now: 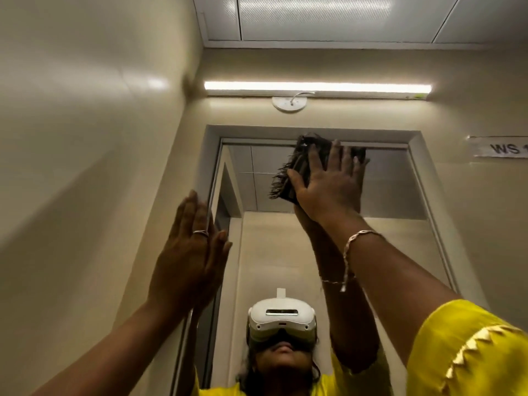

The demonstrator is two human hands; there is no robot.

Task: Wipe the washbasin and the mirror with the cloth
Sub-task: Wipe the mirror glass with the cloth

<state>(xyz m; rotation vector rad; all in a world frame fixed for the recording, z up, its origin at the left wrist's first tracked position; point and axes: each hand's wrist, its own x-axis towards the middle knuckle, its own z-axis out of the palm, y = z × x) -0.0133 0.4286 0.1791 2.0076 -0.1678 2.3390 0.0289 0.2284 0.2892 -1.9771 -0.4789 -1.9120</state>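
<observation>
Beige walls (85,138), mirror (271,252); cloth (297,167) under outspread right hand (331,184), left hand (185,252) flat, bare.

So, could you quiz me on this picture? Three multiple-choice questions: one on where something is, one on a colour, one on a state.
1. Where is the cloth?
A. Against the mirror, near its top edge
B. At the mirror's bottom corner
C. Hanging on the side wall

2. What colour is the sleeve on the raised arm?
A. Blue
B. Yellow
C. White

3. The tube light above the mirror is:
A. Lit
B. Switched off
C. Covered by the cloth

Answers:
1. A: the right hand presses the dark cloth flat on the mirror, just under its upper frame.
2. B: the sleeve is bright yellow with a paler zigzag trim.
3. A: the tube light glows along its whole length, with nothing over it.
</observation>
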